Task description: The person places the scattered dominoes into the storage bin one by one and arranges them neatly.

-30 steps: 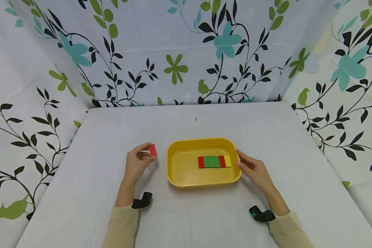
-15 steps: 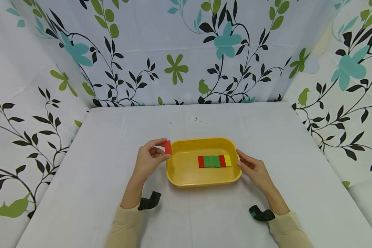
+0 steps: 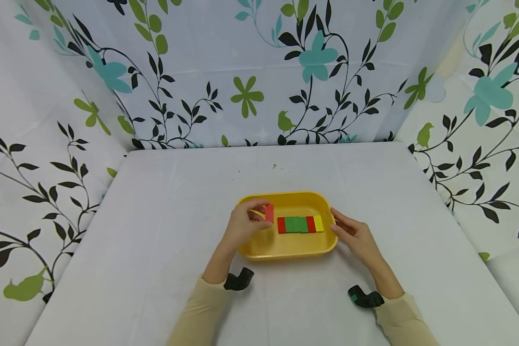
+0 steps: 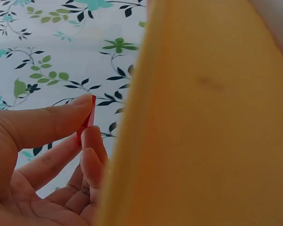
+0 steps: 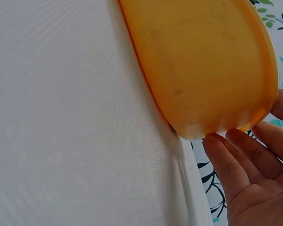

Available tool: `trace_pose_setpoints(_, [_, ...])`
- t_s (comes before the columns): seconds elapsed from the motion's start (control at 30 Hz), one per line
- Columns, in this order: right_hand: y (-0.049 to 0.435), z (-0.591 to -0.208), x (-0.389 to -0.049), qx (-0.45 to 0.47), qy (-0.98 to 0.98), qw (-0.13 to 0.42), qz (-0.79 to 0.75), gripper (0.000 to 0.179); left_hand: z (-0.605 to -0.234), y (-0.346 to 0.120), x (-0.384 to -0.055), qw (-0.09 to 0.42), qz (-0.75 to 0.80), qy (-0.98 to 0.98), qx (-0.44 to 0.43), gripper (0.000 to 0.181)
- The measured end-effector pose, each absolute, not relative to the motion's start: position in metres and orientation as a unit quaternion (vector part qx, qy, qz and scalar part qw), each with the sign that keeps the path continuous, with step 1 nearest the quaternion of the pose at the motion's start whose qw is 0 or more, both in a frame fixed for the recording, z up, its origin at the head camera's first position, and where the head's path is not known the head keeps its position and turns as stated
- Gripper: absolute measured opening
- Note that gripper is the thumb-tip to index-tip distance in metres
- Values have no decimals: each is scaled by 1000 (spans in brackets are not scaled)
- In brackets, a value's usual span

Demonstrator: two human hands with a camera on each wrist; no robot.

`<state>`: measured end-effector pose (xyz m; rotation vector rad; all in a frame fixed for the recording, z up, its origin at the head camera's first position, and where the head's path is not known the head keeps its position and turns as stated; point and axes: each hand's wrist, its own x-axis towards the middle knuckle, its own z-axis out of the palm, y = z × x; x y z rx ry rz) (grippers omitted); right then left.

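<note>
My left hand (image 3: 241, 225) is over the left part of a yellow plastic tray (image 3: 302, 247), pinching a small flat red block (image 3: 269, 214) between thumb and fingers. In the left wrist view the thumb and fingertips hold this red block (image 4: 91, 112) by its ends, beside the tray wall (image 4: 203, 141). Just right of it, inside the tray, lies a row of flat blocks: a red one (image 3: 281, 225), green ones (image 3: 296, 224), another red one (image 3: 311, 224) and a yellow one (image 3: 318, 224). My right hand (image 3: 357, 239) holds the tray's right end, fingertips against its outer wall (image 5: 212, 84).
The tray stands on a table with a white cloth (image 3: 190, 182). Printed curtains (image 3: 186, 62) with leaves and birds hang at the back and both sides. A black wrist device (image 3: 239, 279) sits on the left wrist, another one (image 3: 365, 296) on the right.
My left hand has carried the red block rightward, from beside the tray, across its left rim and close to the row. The right hand, tray and row stay where they were.
</note>
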<state>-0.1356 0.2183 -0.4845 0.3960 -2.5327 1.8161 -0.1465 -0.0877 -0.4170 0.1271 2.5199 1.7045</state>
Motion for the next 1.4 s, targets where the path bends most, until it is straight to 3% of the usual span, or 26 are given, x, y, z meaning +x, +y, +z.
trace_pose_setpoints(0.63, [219,-487,-137,127,-804,-2,581,49,-446,-65,-166,109,467,877,-32,47])
trace_pose_setpoints(1.4, [220,-487,-137,124,-808,-2,576,51,-455,-59,-169,99,392,915,-6,45])
